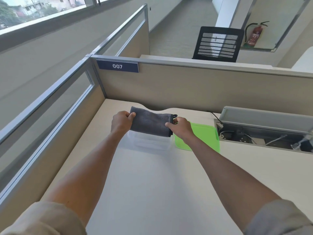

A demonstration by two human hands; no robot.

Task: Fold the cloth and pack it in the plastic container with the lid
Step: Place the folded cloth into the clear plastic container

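step: lowering folded cloth [149, 123] | cloth held over clear container [149, 141], long axis left-right, matching container's | left hand [121, 122] pinched left end, right hand [182, 128] pinched right end | container directly below on worktop [152, 184] | green lid [205, 134] off, touching container's right side

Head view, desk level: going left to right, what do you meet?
Left hand → grey folded cloth, held over the clear plastic container → right hand → green lid → open cable tray.
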